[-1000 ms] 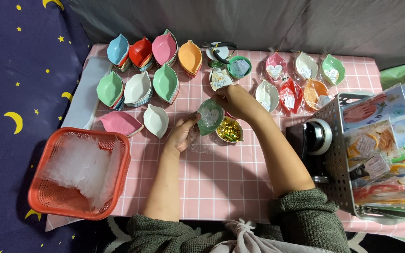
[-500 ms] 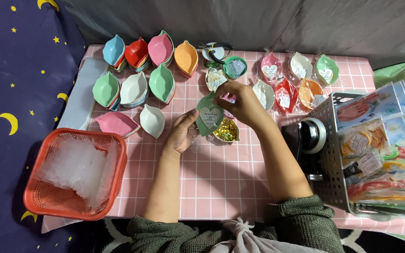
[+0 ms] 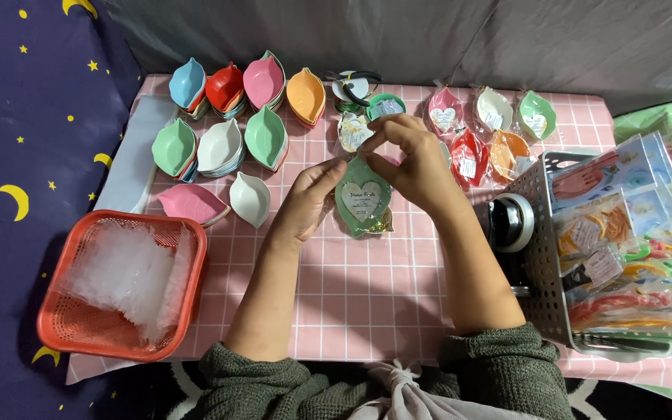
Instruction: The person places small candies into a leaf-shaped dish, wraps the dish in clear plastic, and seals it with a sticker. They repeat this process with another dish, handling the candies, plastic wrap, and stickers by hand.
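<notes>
A green leaf-shaped dish in a clear bag (image 3: 362, 204), with a heart-shaped card inside it, is held upright over the pink checked tablecloth (image 3: 351, 288). My left hand (image 3: 305, 198) grips the bag's left side. My right hand (image 3: 407, 159) pinches its top. Something gold and shiny (image 3: 383, 225) lies just under the bag. Behind my hands stand stacks of leaf-shaped dishes (image 3: 243, 109) in blue, red, pink, orange, green and white.
A red basket (image 3: 64, 319) holding clear plastic bags stands front left. Several bagged dishes (image 3: 491, 124) lie at the back right. A grey perforated bin (image 3: 554, 233) with packaged items and a tape roll (image 3: 512, 223) sits on the right.
Both hands have raised the bagged green dish and turned it so the heart card faces me. My right hand now pinches the bag's top.
</notes>
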